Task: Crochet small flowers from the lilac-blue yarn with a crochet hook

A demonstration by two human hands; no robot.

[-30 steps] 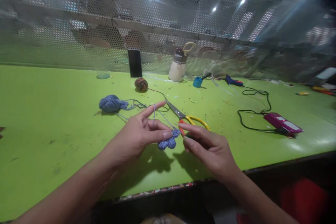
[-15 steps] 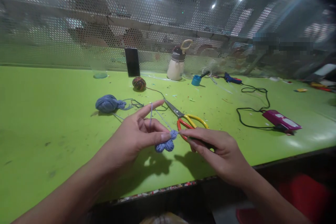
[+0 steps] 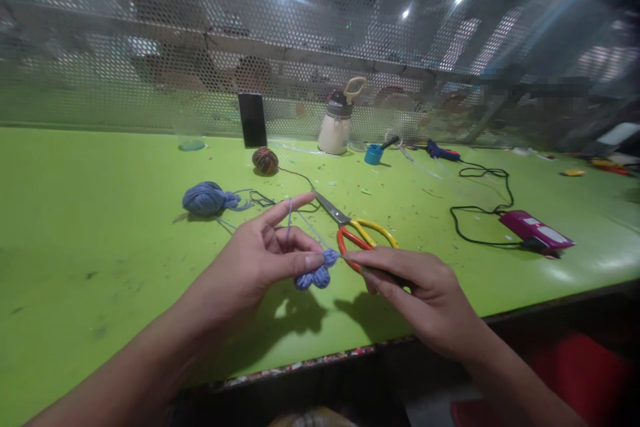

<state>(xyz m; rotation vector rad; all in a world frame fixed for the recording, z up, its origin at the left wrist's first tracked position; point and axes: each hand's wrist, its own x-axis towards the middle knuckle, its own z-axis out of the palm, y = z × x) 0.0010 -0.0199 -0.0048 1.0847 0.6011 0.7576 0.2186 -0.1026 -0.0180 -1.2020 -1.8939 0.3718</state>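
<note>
Between thumb and fingers, my left hand (image 3: pixel 273 247) pinches a small blue crochet piece (image 3: pixel 319 275) with puffy petals. Its index finger is stretched out, with a strand of blue yarn (image 3: pixel 289 220) looped over it and running down to the piece. My right hand (image 3: pixel 415 283) is closed around a crochet hook with a dark handle (image 3: pixel 395 275); the hook's thin tip meets the piece's right edge. A blue yarn ball (image 3: pixel 205 199) lies to the left of my hands. Scissors (image 3: pixel 345 219) with red and yellow handles lie just behind them, partly hidden by my right hand.
A multicoloured yarn ball (image 3: pixel 265 160), a phone (image 3: pixel 253 120), a bottle (image 3: pixel 335 127) and a blue pot (image 3: pixel 373 154) stand along the back by a perforated screen (image 3: pixel 300 33). To the right are a glue gun (image 3: pixel 443 150) and a purple corded device (image 3: pixel 536 229).
Very little differs. My right hand and the hook have shifted slightly rightward, away from the crochet piece, while my left hand keeps its hold.
</note>
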